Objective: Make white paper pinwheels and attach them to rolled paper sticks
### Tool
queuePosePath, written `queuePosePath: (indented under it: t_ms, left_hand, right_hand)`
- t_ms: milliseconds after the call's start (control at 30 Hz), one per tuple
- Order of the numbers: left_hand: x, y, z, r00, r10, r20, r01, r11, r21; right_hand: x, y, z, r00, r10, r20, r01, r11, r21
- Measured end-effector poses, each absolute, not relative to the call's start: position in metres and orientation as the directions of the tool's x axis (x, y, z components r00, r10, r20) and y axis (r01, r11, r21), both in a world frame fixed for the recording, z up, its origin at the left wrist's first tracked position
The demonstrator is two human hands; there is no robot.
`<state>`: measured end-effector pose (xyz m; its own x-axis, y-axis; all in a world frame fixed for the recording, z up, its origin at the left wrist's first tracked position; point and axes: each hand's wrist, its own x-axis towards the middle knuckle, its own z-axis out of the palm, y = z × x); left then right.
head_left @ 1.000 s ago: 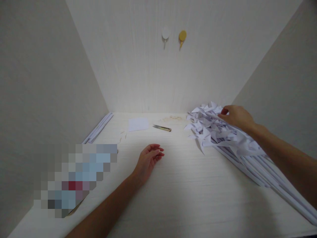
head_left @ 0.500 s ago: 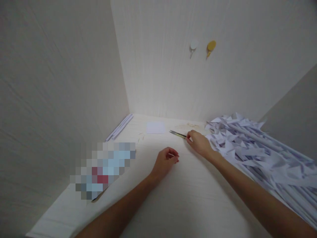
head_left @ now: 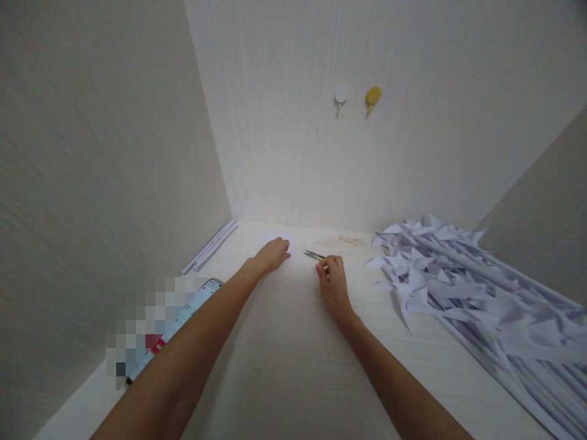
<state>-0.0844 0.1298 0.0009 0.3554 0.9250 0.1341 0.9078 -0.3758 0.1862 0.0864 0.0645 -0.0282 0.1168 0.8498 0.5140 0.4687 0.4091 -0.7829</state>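
A pale, wood-grained desk (head_left: 284, 366) is seen from above, with places given from a pair of small metal snips (head_left: 312, 253). The handle of the snips is gripped by the right hand (head_left: 334, 281), and the blades are pointed leftward. Just left of the snips, a flat, white rectangular paper sheet (head_left: 292, 241) is partly covered by the left hand (head_left: 273, 253); its fingers are bent downward, but whether the sheet is pinched cannot be told. Farther left of the snips, slim white paper tubes (head_left: 210, 247) are laid along the wall, and nearer the viewer a lit phone (head_left: 190, 307) is partly hidden by pixelation and the left forearm. Well right of the snips, a large heap of white folded-paper shapes and long rolls (head_left: 426, 269) is piled.
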Motion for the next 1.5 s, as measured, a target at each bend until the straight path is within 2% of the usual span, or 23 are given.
queuePosePath:
  t_ms: [167, 367, 767, 1500]
  left_hand:
    - [-0.087, 0.139, 0.007, 0.457, 0.888, 0.053, 0.886, -0.459, 0.066]
    - [-0.088, 0.141, 0.014, 0.504, 0.864, 0.015, 0.864, -0.504, 0.004]
    - [-0.097, 0.151, 0.011, 0.552, 0.834, 0.001, 0.834, -0.552, 0.011]
    - [-0.097, 0.151, 0.011, 0.544, 0.839, 0.015, 0.839, -0.544, 0.013]
  right_hand:
    - [0.089, 0.069, -0.028, 0.186, 0.868, 0.46, 0.403, 0.36, -0.842]
    - [0.087, 0.067, -0.025, 0.134, 0.897, 0.42, 0.377, 0.346, -0.859]
    - [0.088, 0.066, -0.023, 0.11, 0.907, 0.406, 0.388, 0.337, -0.858]
    - [0.087, 0.069, -0.025, 0.11, 0.907, 0.406, 0.38, 0.339, -0.861]
